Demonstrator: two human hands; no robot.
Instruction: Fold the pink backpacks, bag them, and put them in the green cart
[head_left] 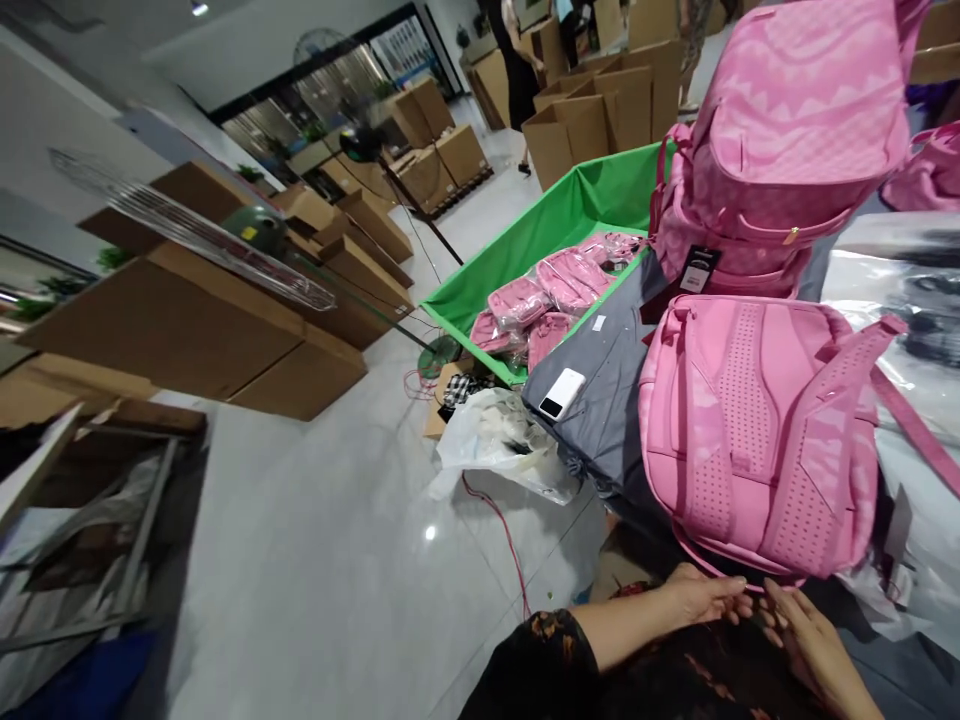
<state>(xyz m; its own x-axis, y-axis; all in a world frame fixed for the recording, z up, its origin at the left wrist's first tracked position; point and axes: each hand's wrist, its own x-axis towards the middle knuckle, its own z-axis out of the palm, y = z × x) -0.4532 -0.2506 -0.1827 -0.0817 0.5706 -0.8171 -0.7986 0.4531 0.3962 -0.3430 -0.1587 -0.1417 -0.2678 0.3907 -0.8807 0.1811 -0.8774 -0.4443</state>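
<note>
A pink backpack (750,420) lies on the grey-covered table with its padded back panel and dotted shoulder straps facing up. At its near edge, a thin pink strap (694,553) loops toward me. My left hand (705,598) has its fingers closed at this loop, thumb along it. Close beside it, my right hand (802,625) pinches at the same loop, fingertips almost meeting the left ones. The exact grip of the fingers is partly hidden. Behind stands a second pink backpack (806,110), upright, with a black hang tag (699,270).
A green bin (517,240) holds several plastic-wrapped pink items. A white phone (562,394) lies on the grey table cover (600,350). Clear plastic bags (926,290) cover the right side. A white plastic bag (502,440) and red cord (504,520) are on the floor; cardboard boxes (225,330) stand beyond.
</note>
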